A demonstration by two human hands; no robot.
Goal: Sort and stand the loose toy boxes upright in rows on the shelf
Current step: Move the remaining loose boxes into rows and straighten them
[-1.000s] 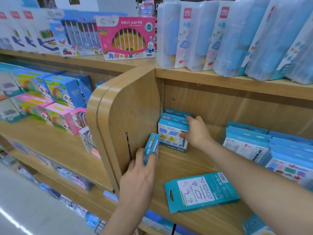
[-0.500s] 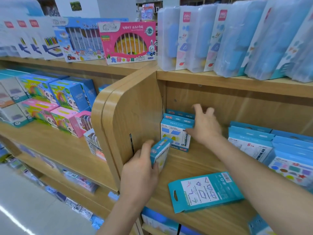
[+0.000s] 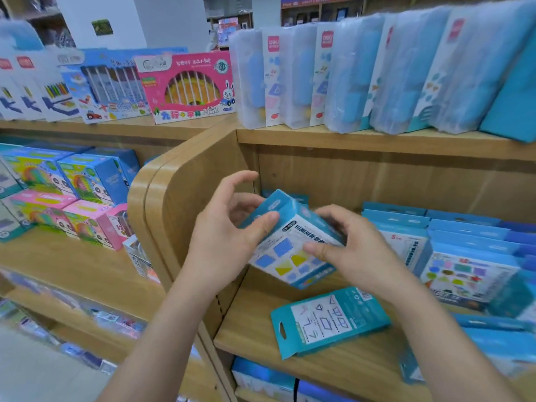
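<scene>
Firmly gripped a box (image 3: 290, 250) in both hands, up off the shelf (image 3: 261, 338) and just beside the wooden side panel (image 3: 185, 198). Held it tilted, with the hang tab up and to the left and the printed face of blue and yellow shapes turned toward the camera. Clamped the left hand (image 3: 229, 236) on its left edge, with the thumb pressed across the front, most fingers curled behind and the forefinger lifted away. Clamped the right hand (image 3: 353, 253) on its right edge, with the thumb on the face and the fingers wrapped over the top.

Saw a teal pack (image 3: 327, 320) lying flat on the bare board below the hands, face up, hang hole toward the front left, apart from the held box. Made out more blue boxes (image 3: 464, 256) standing in overlapping rows further right on the same board. Caught a strip of blue behind the held box in the back corner, mostly hidden.

Noted pale wood throughout, on board, back wall and rounded panel alike. Found clear cases (image 3: 348, 76) leaning in a row on the shelf above, touching one another. Spotted a pink box (image 3: 188, 85) standing upright on the top shelf of the neighbouring unit to the left. Picked out panda boxes (image 3: 87, 181), blue over pink, stacked on that unit's middle shelf. Glimpsed pale floor (image 3: 29, 372) at lower left and a white pillar (image 3: 145, 21) behind the units. Could not make out the blurred racks beyond.
</scene>
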